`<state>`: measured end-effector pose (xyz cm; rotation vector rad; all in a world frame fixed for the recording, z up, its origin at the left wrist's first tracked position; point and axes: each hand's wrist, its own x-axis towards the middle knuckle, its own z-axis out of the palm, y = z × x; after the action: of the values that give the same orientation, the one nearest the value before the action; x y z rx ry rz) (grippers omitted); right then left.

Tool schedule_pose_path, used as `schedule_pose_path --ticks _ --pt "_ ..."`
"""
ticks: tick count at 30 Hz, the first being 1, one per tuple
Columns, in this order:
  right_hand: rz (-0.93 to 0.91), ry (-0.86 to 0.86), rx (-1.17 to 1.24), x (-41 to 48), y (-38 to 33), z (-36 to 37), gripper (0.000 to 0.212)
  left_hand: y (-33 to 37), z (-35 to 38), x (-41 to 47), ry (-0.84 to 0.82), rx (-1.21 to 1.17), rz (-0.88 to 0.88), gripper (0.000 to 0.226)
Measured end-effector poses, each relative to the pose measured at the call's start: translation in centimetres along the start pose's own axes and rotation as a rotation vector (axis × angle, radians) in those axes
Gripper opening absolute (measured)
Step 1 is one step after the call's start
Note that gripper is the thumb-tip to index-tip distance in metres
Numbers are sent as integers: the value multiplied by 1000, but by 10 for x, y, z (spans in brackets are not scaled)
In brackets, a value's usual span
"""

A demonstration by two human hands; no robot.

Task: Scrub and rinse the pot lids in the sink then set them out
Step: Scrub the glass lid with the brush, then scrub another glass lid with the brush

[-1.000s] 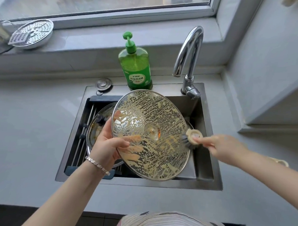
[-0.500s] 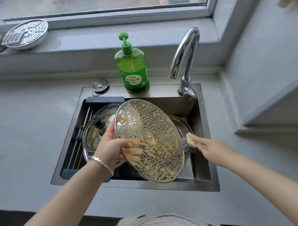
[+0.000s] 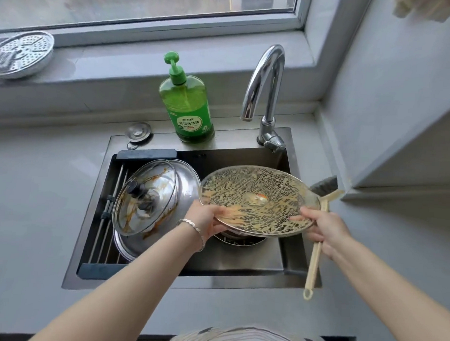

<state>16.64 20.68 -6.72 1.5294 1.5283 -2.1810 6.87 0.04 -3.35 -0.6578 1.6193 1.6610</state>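
I see both hands gripping the soapy glass lid (image 3: 258, 200) nearly flat over the sink (image 3: 239, 279): left hand (image 3: 206, 218) on its near-left rim, right hand (image 3: 324, 228) also clutching the brush (image 3: 319, 226), bristles pointing away.

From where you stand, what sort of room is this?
Most likely a home kitchen, at the washing-up spot. A steel sink sits in a grey counter under a window, with a curved tap and a green bottle of dish soap behind it, and greasy pot lids in the basin.
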Motion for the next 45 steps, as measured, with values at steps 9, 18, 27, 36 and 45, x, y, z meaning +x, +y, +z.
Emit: schedule_pose_path --ticks 9,18,27,36,45 --pt "-216 171 -370 25 10 21 10 -18 -27 22 71 400 -53 25" --pt "53 161 -236 80 45 78 21 -4 -26 21 8 444 40 17" --pt "210 190 -408 100 60 92 22 7 -34 33 28 448 89 20" --pt "108 22 -784 81 40 89 25 14 -28 41 -4 532 133 21" --pt "-320 -274 -743 23 -72 148 39 135 -40 45 267 824 856 32"
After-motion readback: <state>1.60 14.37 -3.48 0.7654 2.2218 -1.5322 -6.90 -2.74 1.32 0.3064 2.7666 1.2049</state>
